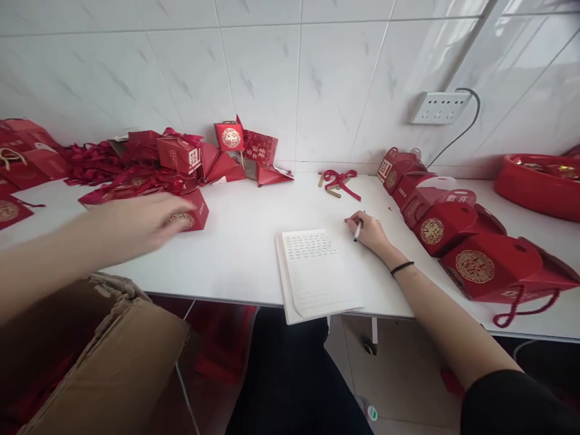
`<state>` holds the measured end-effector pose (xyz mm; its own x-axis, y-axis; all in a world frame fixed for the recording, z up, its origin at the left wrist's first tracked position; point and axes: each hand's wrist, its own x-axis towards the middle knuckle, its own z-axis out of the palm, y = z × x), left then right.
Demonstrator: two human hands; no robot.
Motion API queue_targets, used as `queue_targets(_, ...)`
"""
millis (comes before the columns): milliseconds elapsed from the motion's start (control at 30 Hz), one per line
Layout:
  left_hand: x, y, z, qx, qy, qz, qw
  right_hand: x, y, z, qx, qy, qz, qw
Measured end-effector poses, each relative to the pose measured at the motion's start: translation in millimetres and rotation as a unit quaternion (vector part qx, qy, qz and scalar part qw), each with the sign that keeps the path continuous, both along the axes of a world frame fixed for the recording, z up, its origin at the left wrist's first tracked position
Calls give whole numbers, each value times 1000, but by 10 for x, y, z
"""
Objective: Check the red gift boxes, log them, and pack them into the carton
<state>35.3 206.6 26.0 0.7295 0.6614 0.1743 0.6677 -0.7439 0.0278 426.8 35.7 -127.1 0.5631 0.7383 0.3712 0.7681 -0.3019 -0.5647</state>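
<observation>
My right hand is closed around a pen and rests on the white table, right of a notepad. Rows of handwriting fill the upper part of its page, and its lower edge juts past the table's front. At the left, my left hand is smeared by motion over a red gift box with a gold emblem. Whether its fingers touch that box, I cannot tell. Behind it are piled more red boxes and dark red ribbons.
Several red gift boxes line the table's right side, near a red round tub. A ribbon bow lies by the tiled wall under a power socket. A cardboard box stands open below the table's left front edge.
</observation>
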Motion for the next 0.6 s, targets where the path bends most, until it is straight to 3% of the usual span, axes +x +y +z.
queue_targets(167, 1520, -294, -581, -108, -21, -222, 969, 26, -2, 17, 8, 19, 13, 1000)
queue_targets(267, 2077, -390, -902, -103, -17, -259, 960, 34, 4, 38, 3, 22, 24, 999)
queue_targets(367, 2224, -364, -1090, -146, -49, -235, 960, 34, 16, 56, -8, 25, 36, 999)
queue_targets(500, 2077, -196, -1196, -229, -89, -188, 951, -21, 28, 73, -47, 14, 48, 998)
queue_targets(600, 1945, -43, -1200, -293, -25, -175, 940, -106, 9, 106, -81, 3, 22, 996)
